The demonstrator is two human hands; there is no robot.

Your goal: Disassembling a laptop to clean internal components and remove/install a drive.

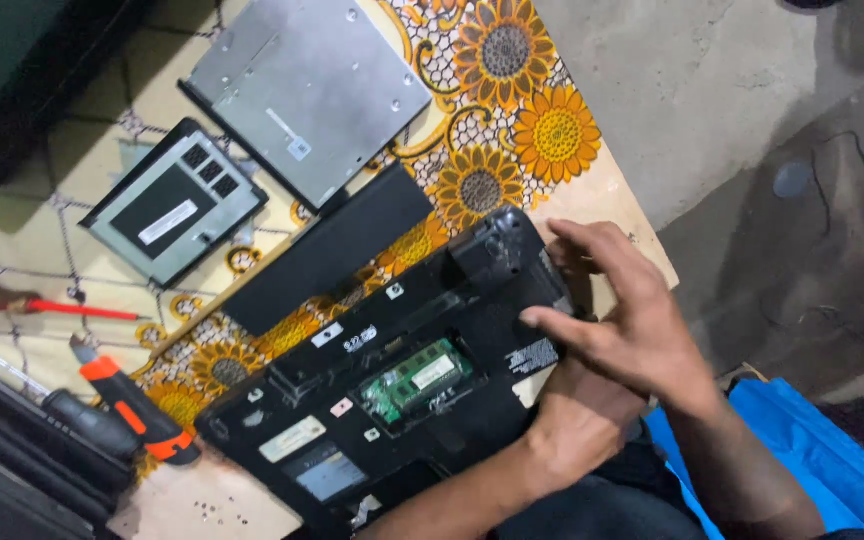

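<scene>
A black laptop [392, 400] lies upside down on a table, its memory bay uncovered and showing a green memory module [417, 378]. My right hand [632, 320] hovers over the laptop's right corner with fingers spread. Its fingertips touch the base near the hinge. My left hand [577, 420] sits under the right one at the laptop's near edge and seems to grip it. Its fingers are mostly hidden.
A black battery bar [332, 250], a silver optical drive [307, 85] and a grey-black cover panel [172, 200] lie on the sunflower cloth [552, 130]. A red screwdriver [42, 305] and an orange-black tool [137, 410] rest at left. To the right are concrete floor and blue fabric [822, 450].
</scene>
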